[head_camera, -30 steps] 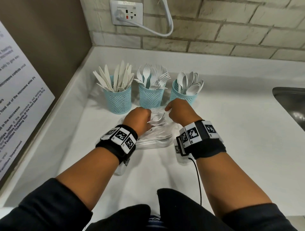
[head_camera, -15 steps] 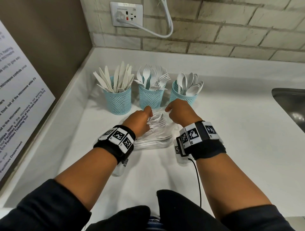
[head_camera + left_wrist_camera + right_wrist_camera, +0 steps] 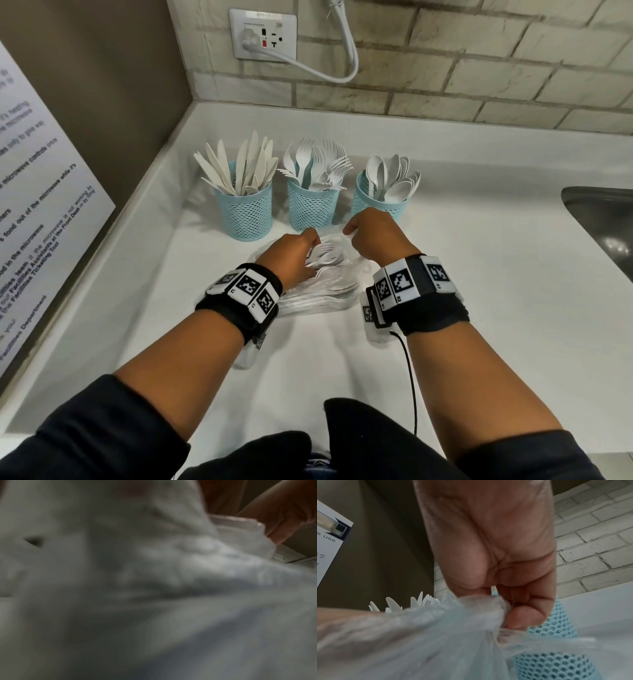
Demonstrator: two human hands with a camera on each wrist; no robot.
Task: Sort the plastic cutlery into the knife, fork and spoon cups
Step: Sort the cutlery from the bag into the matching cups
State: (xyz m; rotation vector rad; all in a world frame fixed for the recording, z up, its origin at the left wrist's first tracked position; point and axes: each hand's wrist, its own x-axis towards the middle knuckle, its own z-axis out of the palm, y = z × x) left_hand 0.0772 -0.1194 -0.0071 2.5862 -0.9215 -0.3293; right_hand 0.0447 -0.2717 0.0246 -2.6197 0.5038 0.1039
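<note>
On the white counter (image 3: 479, 274) three light blue mesh cups stand in a row near the far brick wall (image 3: 513, 68). The knife cup (image 3: 245, 212) is on the left and holds white plastic knives (image 3: 239, 164). The fork cup (image 3: 313, 207) is in the middle, full of white forks (image 3: 318, 164). The spoon cup (image 3: 376, 202) is on the right with white spoons (image 3: 394, 178) in it.

Just in front of the cups, nearer to the person, lies a clear plastic bag (image 3: 329, 291) with a pile of white cutlery (image 3: 325, 260) inside. The pieces are packed together; some fork heads show at the far end of it, and long handles point to the right at the near end.

The person's left hand (image 3: 291, 257) is at the left side of the bag, with the fingers reaching in among the cutlery. I cannot tell whether these fingers are holding a piece, because the hand hides them and the left wrist view is only a blur of white plastic. The right hand (image 3: 373, 236) is curled into a fist at the far right edge of the bag, just in front of the spoon cup. In the right wrist view its thumb and fingers (image 3: 522, 616) pinch a bunched fold of the bag (image 3: 436, 635).

Both wrists carry black bands with black and white markers. On the wall there is a socket (image 3: 263, 34) with a white cable (image 3: 342, 51) plugged in. A printed notice (image 3: 41, 212) is on the left wall, and the corner of a metal sink (image 3: 603, 219) shows at the right.
</note>
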